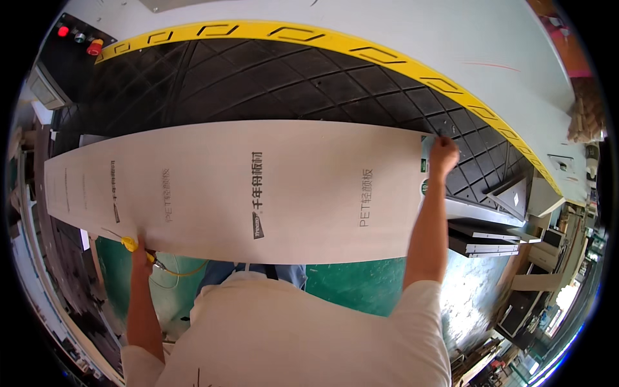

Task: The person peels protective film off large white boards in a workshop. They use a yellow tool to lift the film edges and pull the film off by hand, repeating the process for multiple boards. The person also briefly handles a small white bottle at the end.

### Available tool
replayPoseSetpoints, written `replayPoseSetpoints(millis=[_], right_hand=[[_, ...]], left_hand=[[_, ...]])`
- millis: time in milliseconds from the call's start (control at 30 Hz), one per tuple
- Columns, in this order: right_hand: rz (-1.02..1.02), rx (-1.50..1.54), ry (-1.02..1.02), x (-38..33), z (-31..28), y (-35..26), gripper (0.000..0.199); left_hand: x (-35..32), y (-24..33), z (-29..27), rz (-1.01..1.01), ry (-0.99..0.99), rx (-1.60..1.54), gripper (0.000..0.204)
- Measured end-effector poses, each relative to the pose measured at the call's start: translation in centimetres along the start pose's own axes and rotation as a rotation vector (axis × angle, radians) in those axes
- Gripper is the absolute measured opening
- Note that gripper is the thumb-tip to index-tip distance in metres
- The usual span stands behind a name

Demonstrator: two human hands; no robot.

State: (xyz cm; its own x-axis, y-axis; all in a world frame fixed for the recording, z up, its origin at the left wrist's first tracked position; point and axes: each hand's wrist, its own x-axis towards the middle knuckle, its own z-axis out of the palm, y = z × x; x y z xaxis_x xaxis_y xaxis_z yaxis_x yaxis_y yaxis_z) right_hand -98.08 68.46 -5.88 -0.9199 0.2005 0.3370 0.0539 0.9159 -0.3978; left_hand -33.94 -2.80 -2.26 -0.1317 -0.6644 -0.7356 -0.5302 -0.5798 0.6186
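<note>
Currently, one board, pale, long, dark print on its upper face. Location: crosswise before the person's torso, near edge close to the shirt, far edge overlapping a black grooved pad in view. Whatever carries its weight is hidden beneath it, so resting or lifted cannot be told.

Left hand: at the near edge, left of the torso; fingers apparently closed round a small yellow tool, partly hidden by the hand. A yellow hose runs just beside it.

Right hand: at the far right corner, arm stretched out; fingers curled in, neither spread nor wide — whether they pinch the corner or only press on it, cannot tell.

Labels, green and white: on the right end, in place.

Progress, as judged: the board is spread out between both hands, so the handling is under way; it is not yet released. No cut or hole shows on the printed face. Left to do — letting go at both ends, at the least; anything beyond that the view does not settle.

Surroundings: yellow slotted strip behind the pad; red button, upper left; stacked panels, right; green floor below.
</note>
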Motion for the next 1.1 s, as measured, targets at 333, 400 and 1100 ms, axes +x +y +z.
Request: replayPoseSetpoints(millis=[333,400,1100], right_hand=[[-0.304,0.164,-0.021,-5.9,1.5,-10.5,0.011],[-0.273,0.205,-0.047,-8.2,1.6,-13.7,0.009],[-0.352,0.635,-0.267,-31.2,9.4,-50.6,0.003]], left_hand=[[0.1,1.9,-0.8,-0.004,-0.126,0.099,0.042],[0.6,2.1,-2.2,-0.063,-0.191,0.163,0.046],[8.8,8.7,-13.8,-0.076,-0.253,0.334,0.039]])
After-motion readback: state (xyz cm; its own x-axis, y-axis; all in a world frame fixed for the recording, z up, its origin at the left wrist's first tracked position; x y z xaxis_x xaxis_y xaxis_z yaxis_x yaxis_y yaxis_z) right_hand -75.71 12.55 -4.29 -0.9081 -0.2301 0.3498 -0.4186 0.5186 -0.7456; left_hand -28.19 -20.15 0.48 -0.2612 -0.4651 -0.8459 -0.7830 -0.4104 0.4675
